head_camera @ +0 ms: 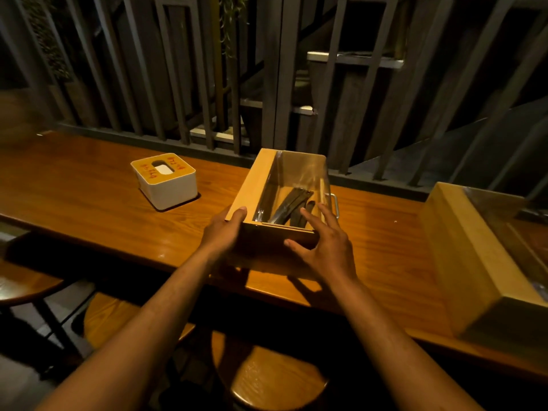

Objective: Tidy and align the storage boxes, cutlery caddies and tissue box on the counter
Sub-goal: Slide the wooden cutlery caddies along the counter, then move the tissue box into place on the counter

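Note:
A wooden cutlery caddy (252,185) with a clear lid and dark cutlery inside stands on the wooden counter (89,203), near the middle. My left hand (225,229) grips its near left corner, thumb on the rim. At the near right corner, my right hand (323,241) rests with fingers spread over the lid and the thumb against the front wall. To the left sits a white tissue box (169,185) with a yellow top, turned at an angle. A second wooden box (462,247) with a clear lid stands at the right edge of the view.
A dark slatted railing (207,84) runs along the counter's far edge. Round wooden stools (275,378) stand below the near edge, and another stool (23,286) is at the left. A metal handle (335,204) sticks out of the caddy's right side.

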